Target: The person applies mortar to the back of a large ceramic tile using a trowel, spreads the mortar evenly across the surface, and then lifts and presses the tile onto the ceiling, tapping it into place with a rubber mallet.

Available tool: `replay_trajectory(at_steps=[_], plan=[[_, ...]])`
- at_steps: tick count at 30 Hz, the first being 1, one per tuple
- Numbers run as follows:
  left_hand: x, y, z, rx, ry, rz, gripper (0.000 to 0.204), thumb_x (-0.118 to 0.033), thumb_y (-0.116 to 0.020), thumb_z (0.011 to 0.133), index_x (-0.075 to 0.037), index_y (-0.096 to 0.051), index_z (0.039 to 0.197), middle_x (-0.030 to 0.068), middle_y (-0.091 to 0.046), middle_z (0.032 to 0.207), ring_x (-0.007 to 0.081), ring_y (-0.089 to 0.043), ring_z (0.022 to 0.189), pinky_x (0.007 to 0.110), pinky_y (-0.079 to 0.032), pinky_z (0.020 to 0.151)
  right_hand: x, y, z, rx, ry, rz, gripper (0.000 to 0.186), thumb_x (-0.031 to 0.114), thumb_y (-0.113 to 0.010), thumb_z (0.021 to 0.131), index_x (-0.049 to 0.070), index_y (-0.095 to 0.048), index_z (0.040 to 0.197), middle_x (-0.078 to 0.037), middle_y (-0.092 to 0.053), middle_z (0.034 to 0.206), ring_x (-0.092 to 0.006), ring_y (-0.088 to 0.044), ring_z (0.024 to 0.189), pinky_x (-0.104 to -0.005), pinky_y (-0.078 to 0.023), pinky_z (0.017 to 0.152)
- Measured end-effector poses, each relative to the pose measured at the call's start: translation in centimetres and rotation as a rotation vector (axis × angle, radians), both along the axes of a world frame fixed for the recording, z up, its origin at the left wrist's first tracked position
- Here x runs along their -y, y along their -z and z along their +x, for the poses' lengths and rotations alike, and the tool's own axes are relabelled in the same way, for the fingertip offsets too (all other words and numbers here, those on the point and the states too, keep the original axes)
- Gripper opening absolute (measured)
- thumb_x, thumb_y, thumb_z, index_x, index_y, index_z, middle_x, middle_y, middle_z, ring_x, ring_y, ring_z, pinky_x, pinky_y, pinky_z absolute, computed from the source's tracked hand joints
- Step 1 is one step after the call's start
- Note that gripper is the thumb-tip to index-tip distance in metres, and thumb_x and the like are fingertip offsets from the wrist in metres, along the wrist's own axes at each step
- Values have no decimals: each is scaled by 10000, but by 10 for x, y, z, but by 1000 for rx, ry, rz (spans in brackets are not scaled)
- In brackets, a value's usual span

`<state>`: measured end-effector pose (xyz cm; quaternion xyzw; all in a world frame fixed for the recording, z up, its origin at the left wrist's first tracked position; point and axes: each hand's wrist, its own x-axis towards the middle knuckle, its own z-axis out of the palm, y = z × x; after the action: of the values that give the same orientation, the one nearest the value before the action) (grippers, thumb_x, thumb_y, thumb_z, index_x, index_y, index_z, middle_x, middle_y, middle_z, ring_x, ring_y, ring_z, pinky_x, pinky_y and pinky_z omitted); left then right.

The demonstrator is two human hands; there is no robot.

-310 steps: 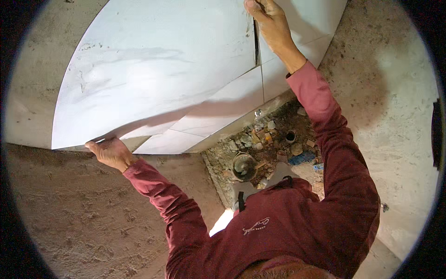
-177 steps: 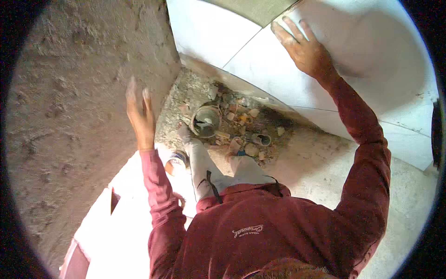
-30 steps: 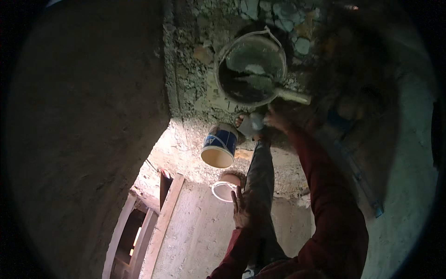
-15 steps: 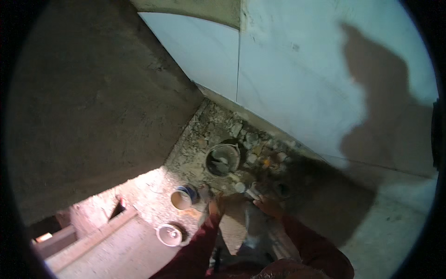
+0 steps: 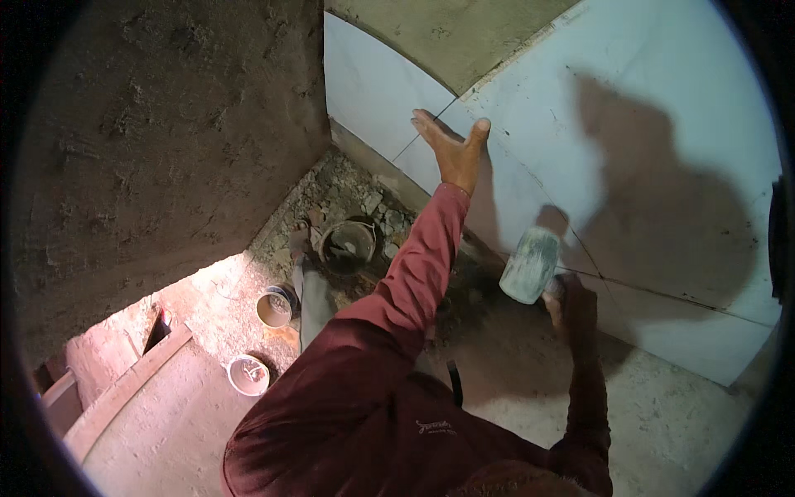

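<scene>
My left hand [image 5: 451,149] reaches up to the white wall tiles [image 5: 505,178], thumb and fingers spread, near the joint between two tiles. Whether the whole palm touches the tile is hard to tell. In my right hand [image 5: 571,308] is the handle of a mallet [image 5: 531,265]. The mallet's thick, pale, dusty head is raised in front of the lower part of the tiled wall and casts a shadow there. My fingers wrap the handle and cover much of it.
A bucket [image 5: 348,247] with a tool inside stands among rubble [image 5: 371,201] along the wall's foot. Nearer left are a small tub [image 5: 275,306] and a white bowl [image 5: 248,375]. A rough dark wall [image 5: 174,157] rises on the left, beside a wooden plank [image 5: 124,393].
Both hands were low by the floor near the bucket. Now the left has risen to the tiles, and the right holds up a mallet. My view has shifted too.
</scene>
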<state>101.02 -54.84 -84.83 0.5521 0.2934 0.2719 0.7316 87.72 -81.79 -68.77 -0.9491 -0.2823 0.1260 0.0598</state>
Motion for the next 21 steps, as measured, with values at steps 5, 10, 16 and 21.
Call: replay_trajectory(at_steps=[5,10,16,21], plan=[[-15,7,2,-6,115,-108,1441,-670,-802,684,47,100,1549,303,74,1620,362,106,1526,424,-2,1233,-66,-23,37,52,51,6,363,237,-730,864,33,-561,1111,-190,-658,868,-325,-682,694,-404,-550,588],[-6,9,6,41,151,-201,1463,-640,-824,676,25,145,1546,296,118,1618,351,115,1527,420,-8,1231,-111,-40,68,506,-475,-59,299,250,-732,851,81,-549,1015,-128,-573,759,-297,-627,628,-393,-526,535],[-10,11,14,127,176,-313,1462,-480,-887,675,-4,190,1541,284,169,1612,334,133,1522,395,-9,1229,-149,-27,80,214,-45,-81,355,402,-721,881,82,-574,929,-106,-603,777,-297,-641,650,-409,-516,535],[-22,-2,9,32,203,-270,1448,-319,-920,684,-17,208,1539,280,188,1609,340,165,1516,406,7,1227,-138,-32,83,322,-352,-210,353,302,-781,835,59,-571,983,-123,-616,754,-323,-651,647,-398,-518,548]])
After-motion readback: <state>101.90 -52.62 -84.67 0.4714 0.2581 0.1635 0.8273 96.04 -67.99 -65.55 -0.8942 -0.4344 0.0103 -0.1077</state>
